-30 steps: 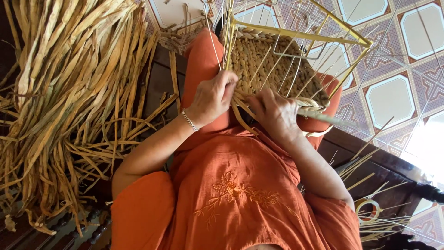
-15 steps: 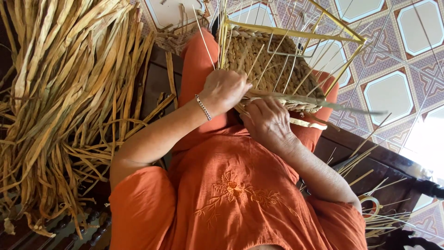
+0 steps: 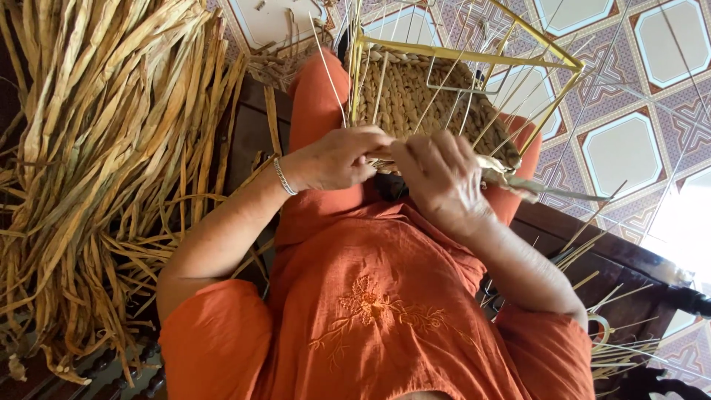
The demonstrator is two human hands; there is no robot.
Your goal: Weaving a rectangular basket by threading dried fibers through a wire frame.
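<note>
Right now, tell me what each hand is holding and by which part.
Both hands grip a flat dried straw strand at the near edge of the half-woven basket: the left hand pinches its end, the right hand closes over it beside that.

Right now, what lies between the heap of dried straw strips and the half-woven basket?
In the head view, the left hand and its forearm lie between the straw heap and the basket.

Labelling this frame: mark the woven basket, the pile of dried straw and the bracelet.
woven basket [image 3: 415, 96], head view, on the braided wall inside the yellow frame.
pile of dried straw [image 3: 104, 148], head view, on the middle of the bundle.
bracelet [image 3: 282, 177], head view, on the band at the wrist.
</note>
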